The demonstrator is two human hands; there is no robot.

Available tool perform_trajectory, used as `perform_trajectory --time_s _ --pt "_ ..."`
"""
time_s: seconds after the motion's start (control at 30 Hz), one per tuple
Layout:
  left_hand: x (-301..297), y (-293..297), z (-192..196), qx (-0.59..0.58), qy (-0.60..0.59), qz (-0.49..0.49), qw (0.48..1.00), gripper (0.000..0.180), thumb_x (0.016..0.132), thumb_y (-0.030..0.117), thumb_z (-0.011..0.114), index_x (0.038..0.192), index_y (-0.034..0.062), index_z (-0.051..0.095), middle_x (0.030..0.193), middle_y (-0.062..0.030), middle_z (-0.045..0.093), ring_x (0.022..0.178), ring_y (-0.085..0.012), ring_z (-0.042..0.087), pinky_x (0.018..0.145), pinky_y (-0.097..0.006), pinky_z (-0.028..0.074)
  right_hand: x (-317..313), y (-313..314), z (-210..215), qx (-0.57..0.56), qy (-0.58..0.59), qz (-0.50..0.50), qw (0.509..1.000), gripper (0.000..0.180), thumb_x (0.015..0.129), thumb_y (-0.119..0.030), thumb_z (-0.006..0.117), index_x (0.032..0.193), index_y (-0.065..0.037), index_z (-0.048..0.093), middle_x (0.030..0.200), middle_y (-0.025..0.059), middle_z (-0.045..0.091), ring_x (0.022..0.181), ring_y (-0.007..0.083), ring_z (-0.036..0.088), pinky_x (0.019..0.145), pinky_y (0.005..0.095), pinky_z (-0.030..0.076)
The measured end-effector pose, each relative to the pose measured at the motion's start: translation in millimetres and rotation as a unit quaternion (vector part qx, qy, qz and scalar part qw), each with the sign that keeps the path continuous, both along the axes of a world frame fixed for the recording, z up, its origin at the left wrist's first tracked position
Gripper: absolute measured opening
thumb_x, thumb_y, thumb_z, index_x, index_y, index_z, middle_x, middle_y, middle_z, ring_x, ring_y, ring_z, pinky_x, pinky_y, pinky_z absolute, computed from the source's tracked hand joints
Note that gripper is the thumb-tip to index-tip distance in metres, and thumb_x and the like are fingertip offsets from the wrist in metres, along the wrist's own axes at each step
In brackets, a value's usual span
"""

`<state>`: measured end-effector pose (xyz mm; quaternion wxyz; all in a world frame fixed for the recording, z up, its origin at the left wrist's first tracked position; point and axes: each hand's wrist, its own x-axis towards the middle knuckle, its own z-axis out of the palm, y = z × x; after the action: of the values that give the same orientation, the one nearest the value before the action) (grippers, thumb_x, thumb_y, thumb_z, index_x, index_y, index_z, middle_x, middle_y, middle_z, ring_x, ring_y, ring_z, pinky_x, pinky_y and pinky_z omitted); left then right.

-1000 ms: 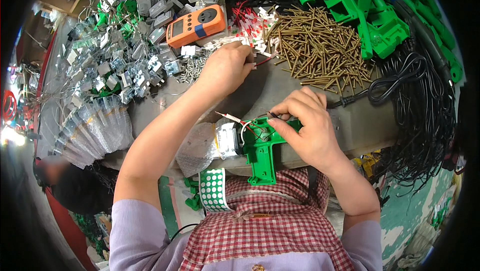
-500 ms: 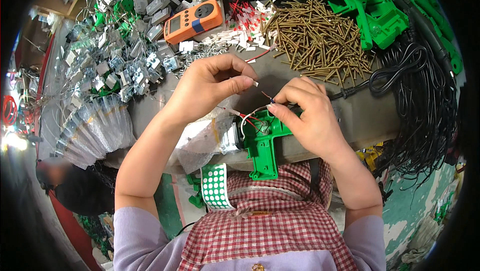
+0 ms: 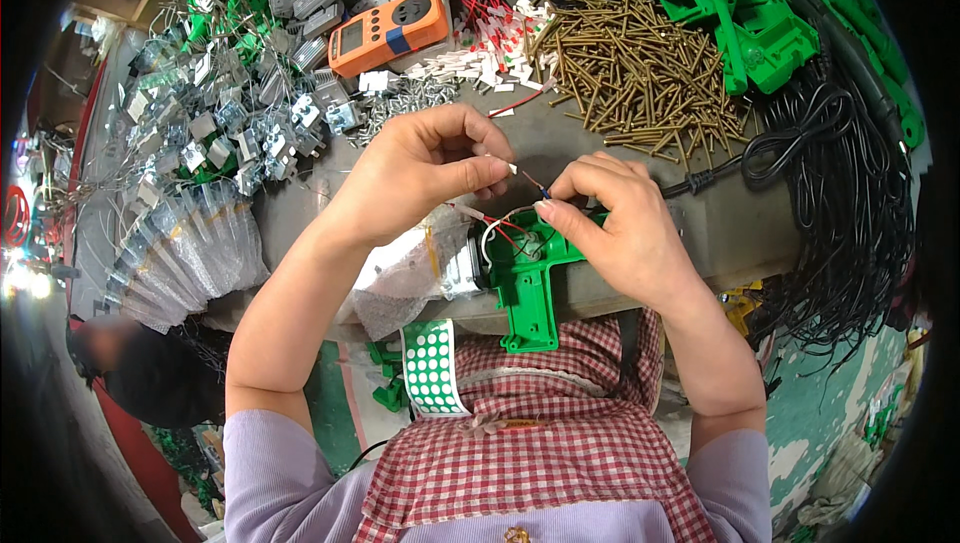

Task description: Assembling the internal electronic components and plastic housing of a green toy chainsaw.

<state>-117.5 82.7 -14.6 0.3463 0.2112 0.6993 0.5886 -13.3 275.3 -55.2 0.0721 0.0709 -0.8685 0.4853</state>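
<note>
Carefully, the left hand (image 3: 425, 178) pinches what looks like a thin red wire (image 3: 500, 221), while the right hand (image 3: 615, 233) grips its end over the green housing (image 3: 530, 283); keeping it taut should help seating.

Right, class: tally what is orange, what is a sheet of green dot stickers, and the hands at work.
Orange plastic handheld meter: 1
White sheet of green dot stickers: 1
Hands, left and right: 2
Total: 4
</note>
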Motion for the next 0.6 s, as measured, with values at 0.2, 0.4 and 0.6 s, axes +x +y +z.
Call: perform_trajectory --time_s 0.2,0.4,0.6 --pt "1.3 0.2 2.3 0.000 -0.013 -0.009 1.000 0.014 0.080 -0.001 0.068 0.092 0.0014 0.060 0.090 -0.0048 0.063 0.084 -0.0111 0.060 0.077 -0.025 0.050 0.7 -2.1 0.3 -0.003 -0.003 0.002 1.000 0.015 0.082 -0.020 0.066 0.080 -0.006 0.061 0.076 0.0051 0.060 0.081 0.0227 0.057 0.080 0.0362 0.034" --pt "2.3 1.8 1.0 0.034 -0.018 -0.016 0.999 0.024 0.079 -0.004 0.067 0.098 0.0039 0.055 0.091 -0.0025 0.060 0.087 -0.0101 0.058 0.079 -0.025 0.049 2.3 -1.6 -0.5 -0.002 0.005 0.003 1.000 0.015 0.081 -0.020 0.066 0.078 -0.007 0.060 0.076 0.0039 0.061 0.082 0.0218 0.057 0.079 0.0366 0.034" --pt "9.4 5.9 8.7 -0.046 0.062 -0.031 0.996 0.023 0.079 -0.006 0.065 0.097 0.0026 0.054 0.092 -0.0022 0.059 0.087 -0.0101 0.058 0.079 -0.024 0.049 -0.4 -2.2 -1.9 -0.001 0.015 0.013 1.000 0.016 0.082 -0.020 0.066 0.078 -0.006 0.060 0.077 0.0040 0.061 0.080 0.0220 0.056 0.079 0.0363 0.033"
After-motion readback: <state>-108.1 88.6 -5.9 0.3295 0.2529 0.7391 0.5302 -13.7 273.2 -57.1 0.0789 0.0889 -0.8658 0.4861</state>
